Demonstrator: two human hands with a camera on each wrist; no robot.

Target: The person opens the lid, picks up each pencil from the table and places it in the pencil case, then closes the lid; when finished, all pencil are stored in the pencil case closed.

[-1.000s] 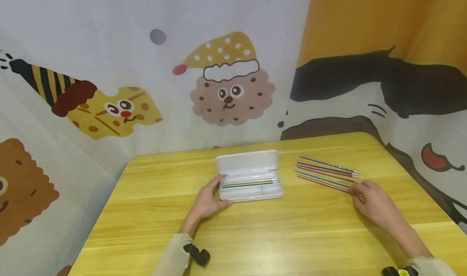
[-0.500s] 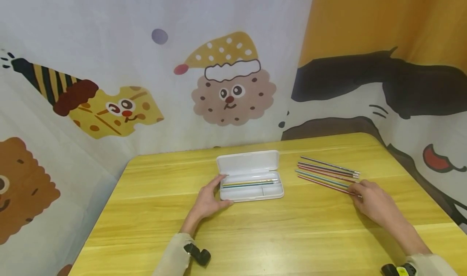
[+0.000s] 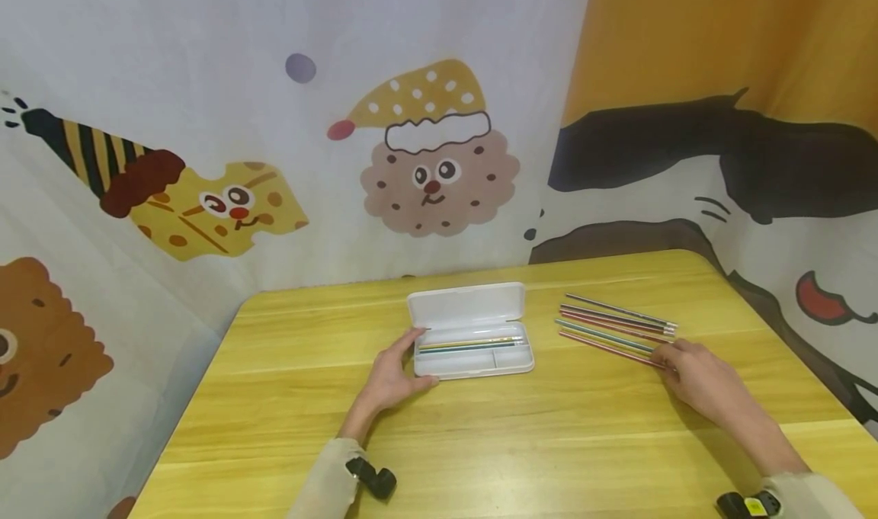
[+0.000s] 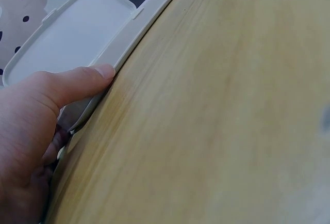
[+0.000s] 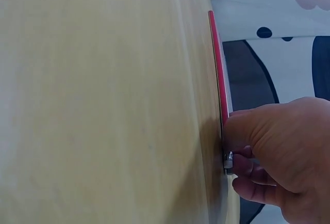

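A white pencil case point(image 3: 466, 305) stands with its lid up at the middle back of the table, and a few pencils point(image 3: 466, 347) lie in its long compartment. My left hand point(image 3: 387, 378) grips the case's left end, the thumb at the front edge and the fingers at the back. In the left wrist view that thumb point(image 4: 85, 83) presses on the case's side wall. On the right, my right hand point(image 3: 703, 382) pinches a red pencil point(image 3: 607, 348) near its eraser end. The right wrist view has the red pencil point(image 5: 218, 61) along the table, its metal ferrule point(image 5: 228, 160) at the fingertips.
Several more pencils point(image 3: 617, 309) lie side by side just behind the red one, eraser ends to the right. The wooden table point(image 3: 521, 435) meets a cartoon-printed curtain point(image 3: 288, 237) along its back. Each wrist wears a small black camera point(image 3: 370, 478).
My right hand has shifted slightly left along the red pencil, and its fingertips now cover the eraser end. My left hand and the case stay in place.
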